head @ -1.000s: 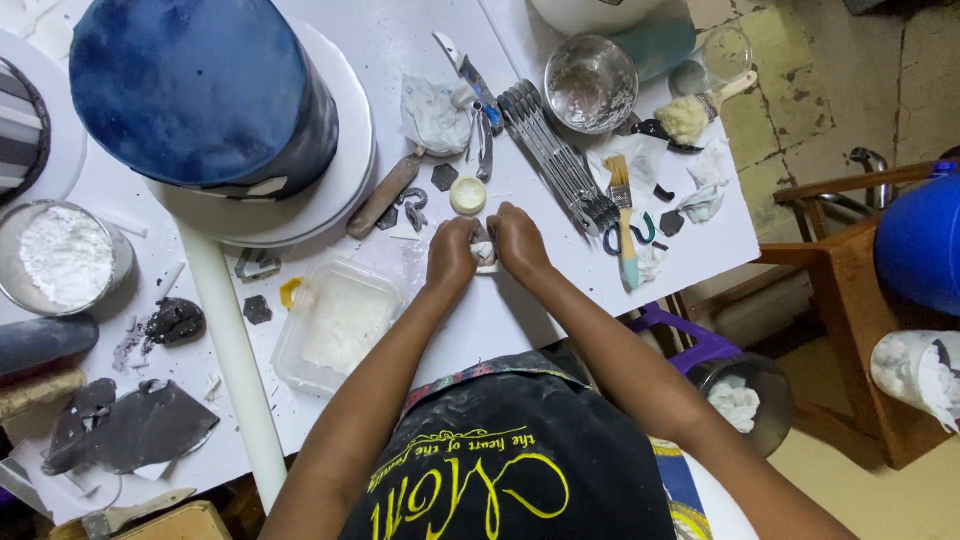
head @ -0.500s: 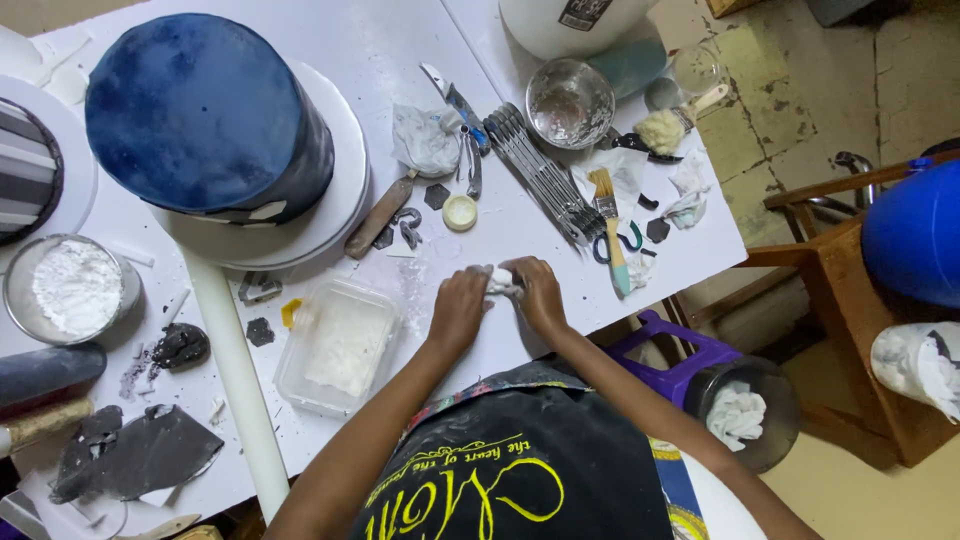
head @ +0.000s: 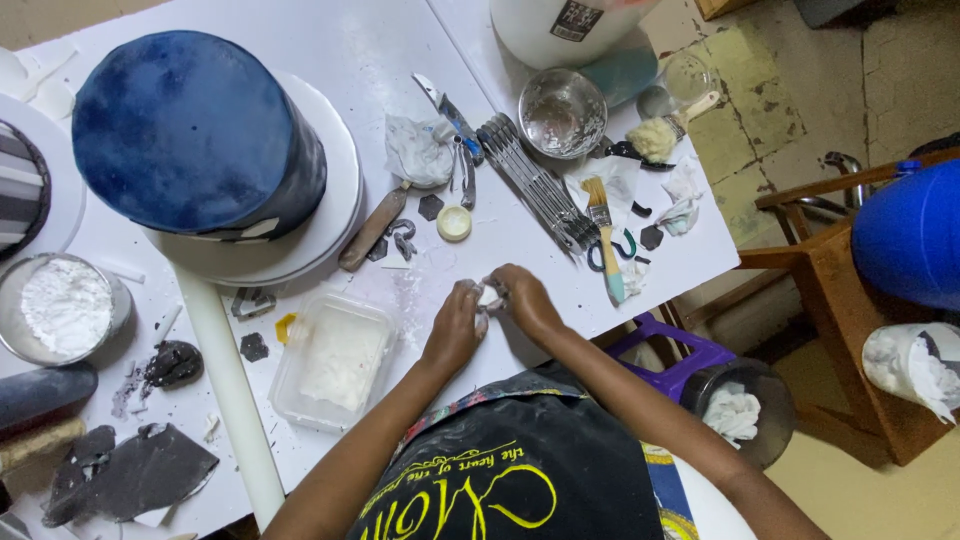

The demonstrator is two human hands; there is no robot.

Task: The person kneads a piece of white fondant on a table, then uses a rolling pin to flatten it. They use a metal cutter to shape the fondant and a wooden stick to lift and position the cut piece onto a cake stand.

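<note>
White counter (head: 330,40) seen from above. A tall blue cake (head: 195,130) stands on a white round board (head: 330,215) at upper left. A clear plastic tub (head: 335,360) lies just left of the hands; a metal bowl (head: 562,112) sits at upper centre. Left hand (head: 455,330) and right hand (head: 525,300) meet at the near counter edge, fingers of both closed together on a small white lump (head: 489,296) held between them, just above the counter.

Bright even overhead light; white counter (head: 330,40) slightly glary; shadows soft, short; sharp focus; mild wide-angle bending at edges.
</note>
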